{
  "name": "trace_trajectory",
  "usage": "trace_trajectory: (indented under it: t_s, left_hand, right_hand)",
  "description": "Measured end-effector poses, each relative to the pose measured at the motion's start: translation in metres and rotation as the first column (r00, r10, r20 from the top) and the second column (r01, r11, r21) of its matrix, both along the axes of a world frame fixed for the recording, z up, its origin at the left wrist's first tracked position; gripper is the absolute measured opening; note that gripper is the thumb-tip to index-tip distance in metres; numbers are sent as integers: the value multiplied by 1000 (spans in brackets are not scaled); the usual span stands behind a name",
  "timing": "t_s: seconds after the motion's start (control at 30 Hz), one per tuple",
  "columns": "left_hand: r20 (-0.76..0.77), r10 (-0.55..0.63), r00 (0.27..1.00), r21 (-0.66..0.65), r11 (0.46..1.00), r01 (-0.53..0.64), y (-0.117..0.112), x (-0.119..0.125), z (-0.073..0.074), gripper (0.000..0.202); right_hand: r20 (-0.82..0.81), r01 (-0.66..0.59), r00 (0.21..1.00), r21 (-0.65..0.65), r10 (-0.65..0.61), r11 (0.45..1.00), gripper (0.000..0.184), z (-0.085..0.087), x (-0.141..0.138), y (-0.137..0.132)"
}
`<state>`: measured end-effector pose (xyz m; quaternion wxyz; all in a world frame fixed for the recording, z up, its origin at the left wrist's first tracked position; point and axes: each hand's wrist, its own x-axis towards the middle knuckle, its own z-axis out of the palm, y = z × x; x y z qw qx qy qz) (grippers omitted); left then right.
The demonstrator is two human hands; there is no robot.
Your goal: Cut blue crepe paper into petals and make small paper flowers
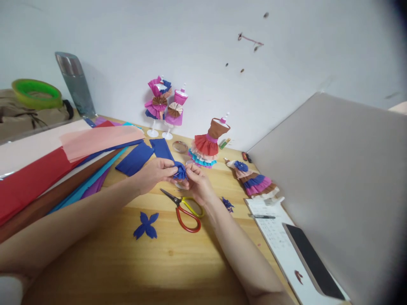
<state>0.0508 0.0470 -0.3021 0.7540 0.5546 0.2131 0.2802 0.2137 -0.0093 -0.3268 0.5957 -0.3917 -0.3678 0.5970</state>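
Note:
My left hand (156,171) and my right hand (196,183) meet over the wooden table (127,262), both pinching a small bunched blue crepe paper piece (181,170) between the fingertips. Just below the hands lie scissors (184,208) with red and yellow handles. A blue paper flower cut-out (146,225) rests on the table nearer to me. Two blue crepe strips (140,157) lie just beyond my left hand.
Sheets of coloured crepe paper (47,165) fan out at left. Mini mannequins in paper dresses (163,106) (208,144) stand by the wall; another dressed one (254,180) lies flat. A paper sheet with pen (262,217) and phone (313,260) sit right, beside a grey board (343,178).

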Motion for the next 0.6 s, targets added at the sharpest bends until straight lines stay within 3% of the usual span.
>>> trace_trajectory:
  t_s: [0.3, 0.6]
  left_hand:
    - [-101, 96, 990, 188, 979, -76, -1, -1, 3, 20]
    - [-138, 13, 990, 130, 991, 5, -1, -1, 7, 29]
  right_hand:
    - [-162, -76, 985, -60, 65, 995, 34, -6, 0, 2]
    - [-208, -117, 974, -147, 85, 982, 28, -9, -1, 3]
